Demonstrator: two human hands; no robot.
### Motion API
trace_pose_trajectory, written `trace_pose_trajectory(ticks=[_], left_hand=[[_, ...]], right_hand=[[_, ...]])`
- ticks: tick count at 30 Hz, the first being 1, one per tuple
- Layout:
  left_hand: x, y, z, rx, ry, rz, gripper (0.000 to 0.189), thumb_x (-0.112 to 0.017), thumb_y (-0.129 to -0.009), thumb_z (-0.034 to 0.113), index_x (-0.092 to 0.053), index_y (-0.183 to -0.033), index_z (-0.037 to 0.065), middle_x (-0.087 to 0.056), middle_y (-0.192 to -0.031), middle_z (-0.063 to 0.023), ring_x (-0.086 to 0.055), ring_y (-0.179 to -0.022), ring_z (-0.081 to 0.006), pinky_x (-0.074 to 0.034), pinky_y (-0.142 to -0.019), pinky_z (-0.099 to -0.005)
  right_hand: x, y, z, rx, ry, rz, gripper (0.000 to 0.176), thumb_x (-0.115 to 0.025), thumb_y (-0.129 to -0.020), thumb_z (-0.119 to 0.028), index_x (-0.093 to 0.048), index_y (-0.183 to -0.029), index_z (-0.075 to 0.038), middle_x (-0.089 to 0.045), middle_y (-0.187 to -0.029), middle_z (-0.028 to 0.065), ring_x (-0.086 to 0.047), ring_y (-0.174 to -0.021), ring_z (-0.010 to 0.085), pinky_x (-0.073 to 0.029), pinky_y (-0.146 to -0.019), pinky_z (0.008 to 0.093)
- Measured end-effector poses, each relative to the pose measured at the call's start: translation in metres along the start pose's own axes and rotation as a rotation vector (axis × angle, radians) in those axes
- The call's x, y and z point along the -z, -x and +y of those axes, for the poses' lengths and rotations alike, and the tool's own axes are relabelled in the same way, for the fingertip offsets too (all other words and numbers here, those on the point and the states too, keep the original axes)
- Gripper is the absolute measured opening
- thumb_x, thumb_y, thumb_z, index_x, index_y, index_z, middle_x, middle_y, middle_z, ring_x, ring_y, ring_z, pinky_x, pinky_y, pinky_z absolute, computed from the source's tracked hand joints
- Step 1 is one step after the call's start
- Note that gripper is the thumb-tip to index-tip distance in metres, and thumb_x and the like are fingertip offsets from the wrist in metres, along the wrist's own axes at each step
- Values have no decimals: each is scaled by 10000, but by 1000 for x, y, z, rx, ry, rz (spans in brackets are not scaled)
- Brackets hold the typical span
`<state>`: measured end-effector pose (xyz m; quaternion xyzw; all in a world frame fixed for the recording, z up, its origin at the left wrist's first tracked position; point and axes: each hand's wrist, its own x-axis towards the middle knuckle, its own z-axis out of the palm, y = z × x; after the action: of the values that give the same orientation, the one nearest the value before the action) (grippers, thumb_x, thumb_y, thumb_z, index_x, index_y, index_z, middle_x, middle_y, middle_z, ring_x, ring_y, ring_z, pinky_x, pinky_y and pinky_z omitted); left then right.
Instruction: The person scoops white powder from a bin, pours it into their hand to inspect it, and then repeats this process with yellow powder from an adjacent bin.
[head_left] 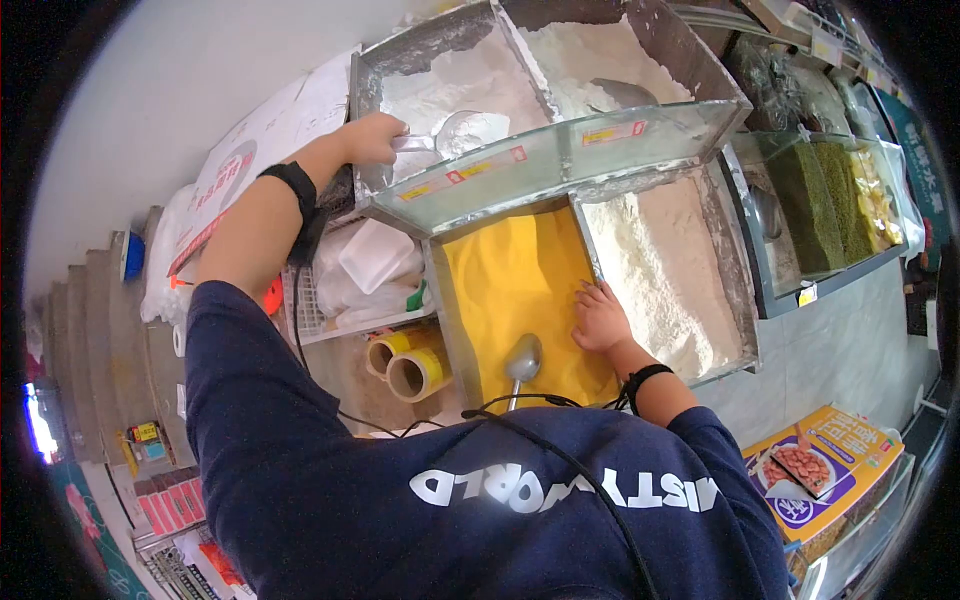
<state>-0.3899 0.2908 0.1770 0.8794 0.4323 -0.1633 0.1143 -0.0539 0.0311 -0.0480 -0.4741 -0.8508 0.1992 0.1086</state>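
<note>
At the upper left, my left hand (374, 138) is closed around the handle of a metal scoop (470, 132). White powder, like flour, lies in the scoop's bowl, which is over the white powder (470, 75) in the back left bin, behind the glass panel (560, 145). My right hand (602, 318) rests with fingers extended on the divider between a bin of yellow meal (510, 265) and a front bin of white powder (650, 270). Nothing shows in that hand. A second metal scoop (524, 358) lies on the yellow meal near my body.
Another scoop (625, 93) sits in the back right bin. To the right stands a bin of green beans (840, 205). Tape rolls (418, 374) and a basket of plastic bags (365, 270) are left of the yellow meal. A yellow box (830, 460) is at lower right.
</note>
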Motion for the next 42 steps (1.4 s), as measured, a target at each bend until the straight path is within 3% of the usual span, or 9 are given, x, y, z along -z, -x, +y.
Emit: trace_pose_trajectory(ticks=[3, 6, 7, 19, 22, 28, 34, 37, 42], left_hand=[[-9, 4, 6, 172, 80, -84, 323, -581, -542, 141, -557, -809, -38, -569, -765, -214, -555, -742, -341, -431, -668, -379], [-28, 13, 7, 264, 249, -22, 377, -584, -545, 145, -551, -860, -59, -573, -751, -216, -572, -686, -317, -440, -603, -375], [-32, 16, 7, 341, 441, -20, 376, -585, -558, 132, -548, -873, -69, -568, -693, -198, -566, -559, -257, -431, -498, -352], [-29, 25, 9, 508, 694, 127, 197, -582, -594, 111, -511, -711, -31, -492, -539, -89, -472, -420, -145, -351, -350, -303], [-23, 32, 17, 583, 700, 240, 202, -575, -601, 124, -516, -720, -29, -520, -576, -110, -504, -440, -171, -387, -383, -313], [-9, 36, 4, 559, 140, 485, 286, -548, -609, 171, -549, -823, -19, -579, -717, -190, -583, -596, -282, -459, -566, -360], [17, 45, 9, 671, 175, 526, 350, -552, -603, 202, -564, -880, -12, -584, -840, -203, -552, -834, -341, -424, -744, -392], [16, 45, 1, 657, 44, 582, 353, -557, -602, 202, -568, -885, -10, -583, -843, -205, -559, -821, -335, -431, -729, -392], [7, 45, 6, 706, 3, 421, 317, -543, -614, 185, -576, -880, 16, -581, -887, -192, -555, -859, -327, -432, -741, -398]], right_hand=[[1, 0, 0, -11, -2, -27, 380, -525, -608, -244, -583, -870, 25, -531, -1076, 127, -371, -1145, 265, -199, -1016, 396], [3, -1, 0, -11, -7, -29, 393, -524, -610, -248, -584, -883, 27, -528, -1086, 126, -371, -1147, 262, -198, -1017, 394], [4, -1, 0, -9, 1, -32, 392, -523, -610, -249, -584, -882, 27, -529, -1083, 127, -372, -1146, 262, -198, -1017, 393], [3, 1, 0, 36, 7, 56, 348, -539, -578, -237, -583, -819, 11, -550, -1025, 120, -412, -1104, 266, -232, -997, 397], [2, 1, -1, 40, 8, 90, 338, -548, -571, -229, -583, -811, 7, -552, -1019, 120, -414, -1102, 266, -236, -994, 398], [1, 2, -1, 10, -13, 68, 342, -558, -575, -233, -588, -824, -1, -548, -1032, 117, -406, -1115, 263, -223, -1004, 395], [9, 3, -4, 3, -46, 46, 348, -559, -586, -242, -592, -834, 1, -539, -1054, 119, -391, -1131, 260, -205, -1015, 390], [6, 3, -2, 5, -22, 33, 351, -555, -594, -243, -592, -839, 4, -534, -1059, 122, -385, -1136, 261, -200, -1018, 386], [-1, 3, 0, -3, 9, 65, 406, -530, -607, -277, -592, -883, 14, -535, -1060, 111, -374, -1136, 255, -182, -1028, 383]])
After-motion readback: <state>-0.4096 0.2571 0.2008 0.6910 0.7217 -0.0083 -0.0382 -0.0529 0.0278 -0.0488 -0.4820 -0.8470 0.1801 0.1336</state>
